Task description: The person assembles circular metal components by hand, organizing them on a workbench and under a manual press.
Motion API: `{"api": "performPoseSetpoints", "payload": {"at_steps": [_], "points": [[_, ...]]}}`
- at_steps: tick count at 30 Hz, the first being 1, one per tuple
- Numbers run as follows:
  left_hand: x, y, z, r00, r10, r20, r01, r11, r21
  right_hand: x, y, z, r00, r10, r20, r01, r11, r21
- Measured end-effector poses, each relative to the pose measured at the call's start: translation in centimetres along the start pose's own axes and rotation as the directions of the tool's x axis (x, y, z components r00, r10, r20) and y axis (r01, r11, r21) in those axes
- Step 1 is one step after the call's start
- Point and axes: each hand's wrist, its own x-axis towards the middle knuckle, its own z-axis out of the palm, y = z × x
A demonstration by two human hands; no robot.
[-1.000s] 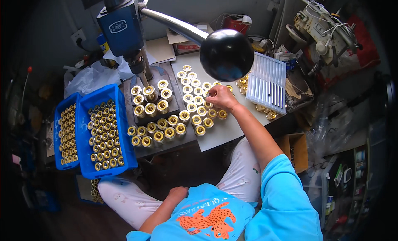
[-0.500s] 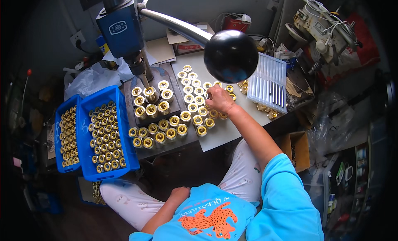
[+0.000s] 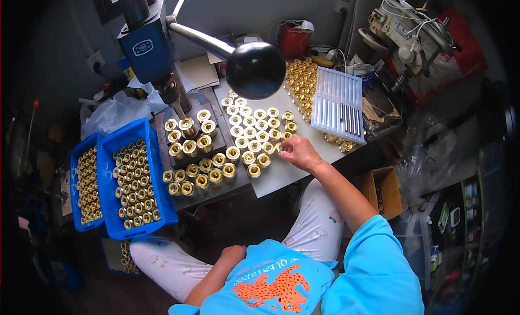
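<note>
My right hand [image 3: 299,153] is at the right edge of a group of short, round metal fittings [image 3: 249,133] with brass-coloured rings on top. Thumb and fingers are pinched together at a brass fitting [image 3: 279,148], which they partly cover. My left hand [image 3: 234,254] rests low on my lap, away from the fittings; its fingers are too hidden to make out. Taller fittings [image 3: 201,181] line the bench's front edge. Others stand on the press base [image 3: 218,110], one of them [image 3: 187,126] beneath the spindle [image 3: 177,101].
Above the bench are a blue press [image 3: 142,49] and its lever's black ball knob [image 3: 255,70]. Two blue bins [image 3: 170,204] with rows of fittings stand left. Small brass parts [image 3: 301,79] and a clear ribbed tray [image 3: 337,98] lie right. A cardboard box [image 3: 400,198] sits below.
My right hand has moved from the fittings' far right part nearer to me, to their right edge. The view has shifted, showing more brass parts behind the knob. My left hand stays on my lap.
</note>
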Motion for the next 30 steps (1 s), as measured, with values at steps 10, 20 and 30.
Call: {"api": "performPoseSetpoints", "payload": {"at_steps": [10, 20, 30], "points": [[0.2, -0.1, 0.7, 1.0, -0.014, 0.016, 0.014, 1.0, -0.003, -0.2, -0.3, 1.0, 0.997, 0.045, -0.056, -0.044, 0.999, 0.023], [-0.1, 0.1, 0.6, 1.0, -0.026, 0.009, 0.026, 1.0, -0.017, -1.6, -3.6, 1.2, 0.983, -0.117, -0.139, 0.136, 0.981, 0.138], [-0.1, -0.2, 0.7, 1.0, -0.016, 0.014, 0.016, 1.0, -0.003, -0.6, -4.0, 3.6, 0.997, -0.082, -0.014, 0.082, 0.992, 0.092]]}}
